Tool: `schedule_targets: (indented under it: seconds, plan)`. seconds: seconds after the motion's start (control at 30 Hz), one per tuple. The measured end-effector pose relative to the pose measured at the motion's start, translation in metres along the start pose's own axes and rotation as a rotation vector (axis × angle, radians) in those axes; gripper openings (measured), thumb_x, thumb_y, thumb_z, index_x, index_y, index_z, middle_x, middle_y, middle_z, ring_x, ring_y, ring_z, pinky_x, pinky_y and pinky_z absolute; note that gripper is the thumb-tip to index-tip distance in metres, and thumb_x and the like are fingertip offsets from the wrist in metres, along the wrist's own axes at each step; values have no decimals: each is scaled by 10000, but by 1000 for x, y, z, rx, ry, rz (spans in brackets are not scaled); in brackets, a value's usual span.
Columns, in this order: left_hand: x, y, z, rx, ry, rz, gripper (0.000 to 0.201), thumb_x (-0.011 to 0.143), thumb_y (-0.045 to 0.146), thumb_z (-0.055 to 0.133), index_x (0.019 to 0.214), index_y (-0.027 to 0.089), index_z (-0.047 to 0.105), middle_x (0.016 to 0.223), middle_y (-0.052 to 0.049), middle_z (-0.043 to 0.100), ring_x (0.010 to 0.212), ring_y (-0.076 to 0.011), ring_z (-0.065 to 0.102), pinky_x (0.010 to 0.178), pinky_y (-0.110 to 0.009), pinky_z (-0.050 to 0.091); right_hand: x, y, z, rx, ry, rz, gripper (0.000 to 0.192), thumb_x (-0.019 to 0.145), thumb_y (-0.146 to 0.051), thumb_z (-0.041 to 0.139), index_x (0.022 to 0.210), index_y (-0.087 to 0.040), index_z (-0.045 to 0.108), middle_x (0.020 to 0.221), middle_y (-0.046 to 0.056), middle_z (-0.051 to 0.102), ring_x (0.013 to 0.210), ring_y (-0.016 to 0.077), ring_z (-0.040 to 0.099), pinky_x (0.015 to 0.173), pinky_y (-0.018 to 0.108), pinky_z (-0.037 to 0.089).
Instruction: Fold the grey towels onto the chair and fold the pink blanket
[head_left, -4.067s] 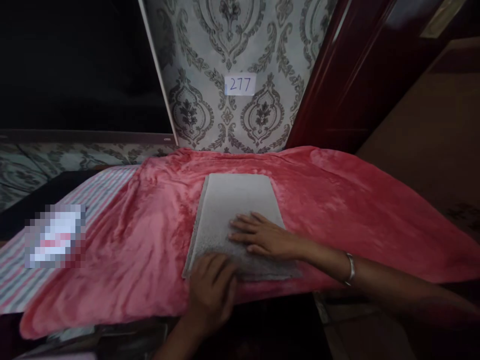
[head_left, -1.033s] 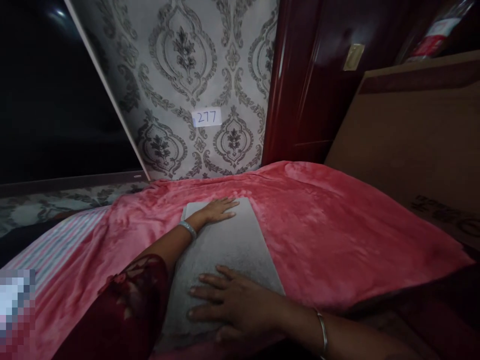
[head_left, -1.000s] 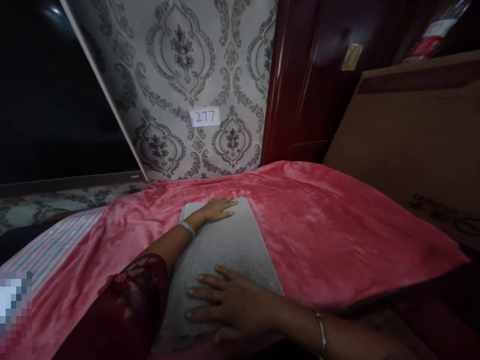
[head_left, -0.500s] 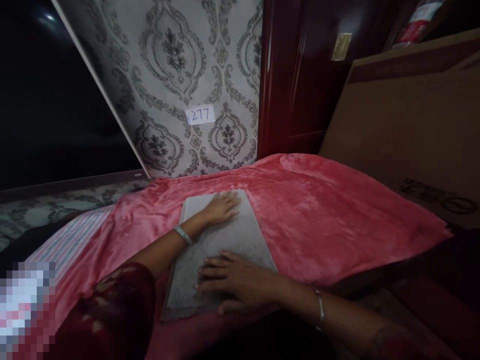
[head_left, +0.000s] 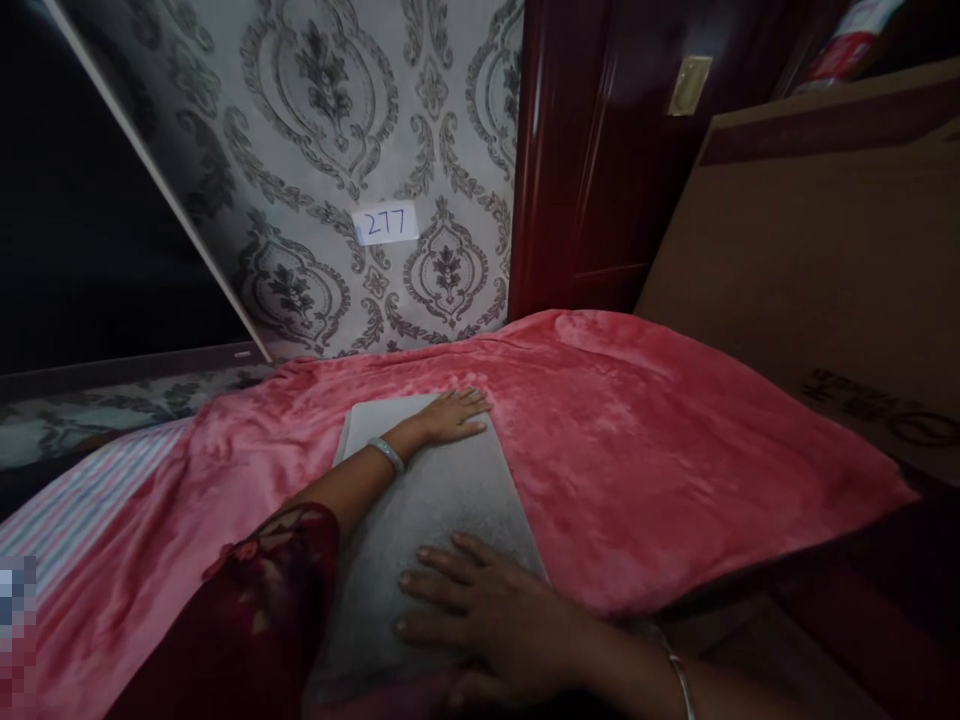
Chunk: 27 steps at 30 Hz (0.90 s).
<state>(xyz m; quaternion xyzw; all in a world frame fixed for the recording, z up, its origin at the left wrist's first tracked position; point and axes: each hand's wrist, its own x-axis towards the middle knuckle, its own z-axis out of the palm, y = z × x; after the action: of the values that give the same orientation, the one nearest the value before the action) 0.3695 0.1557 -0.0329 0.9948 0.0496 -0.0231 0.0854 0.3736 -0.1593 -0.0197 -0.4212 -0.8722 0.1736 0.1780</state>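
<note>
Head view: a folded grey terry towel [head_left: 439, 500] lies on a pink plush blanket [head_left: 675, 440]. The left hand [head_left: 454, 418] presses its far end, the right hand [head_left: 495, 620] its near end, both flat and open-palmed. It looks soft, light and limp; best lifted by the edges.

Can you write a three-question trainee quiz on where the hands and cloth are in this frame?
1. True or false: both hands lie flat on the grey towel.
2. Which hand rests at the towel's far end: A left hand, B right hand?
3. What does the towel lie on?

Key: 1 true. 2 A; the right hand is at the near end. 3 The pink blanket.
</note>
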Motion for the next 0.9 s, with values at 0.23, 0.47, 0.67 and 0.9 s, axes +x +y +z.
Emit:
schedule_targets:
  seconds: [0.23, 0.47, 0.67, 0.9]
  plan:
    - [-1, -2, 3, -12, 92, -18, 641, 1006, 568, 327, 1556, 244, 385, 1658, -102, 293, 1546, -232, 234, 1252, -453, 186, 1, 0, -2, 76, -8, 30, 608, 1019, -478, 506, 1586, -355, 325, 1665, 2, 262, 1561, 215, 112, 1269, 481, 4]
    - [-21, 27, -8, 120, 120, -146, 655, 995, 575, 353, 1576, 272, 329, 1676, -108, 234, 1557, -299, 186, 1241, -597, 73, 2, 3, 7, 44, -68, 51, 630, 1007, -550, 490, 1583, -348, 333, 1678, -2, 220, 1564, 242, 88, 1260, 541, 15]
    - [-107, 29, -20, -28, 60, -171, 682, 1002, 623, 266, 1607, 310, 228, 1690, -60, 218, 1569, -248, 145, 1254, -548, 51, 8, -3, -4, 85, -74, 86, 602, 1020, -556, 457, 1559, -290, 408, 1628, 66, 347, 1531, 256, 242, 1258, 522, 105]
    - [-167, 21, -13, -78, 71, -223, 658, 1010, 591, 294, 1603, 310, 248, 1684, -72, 228, 1565, -257, 164, 1249, -561, 81, 78, 0, 3, -37, -71, -78, 567, 1043, -468, 452, 1573, -281, 378, 1624, 72, 363, 1529, 232, 243, 1254, 485, 147]
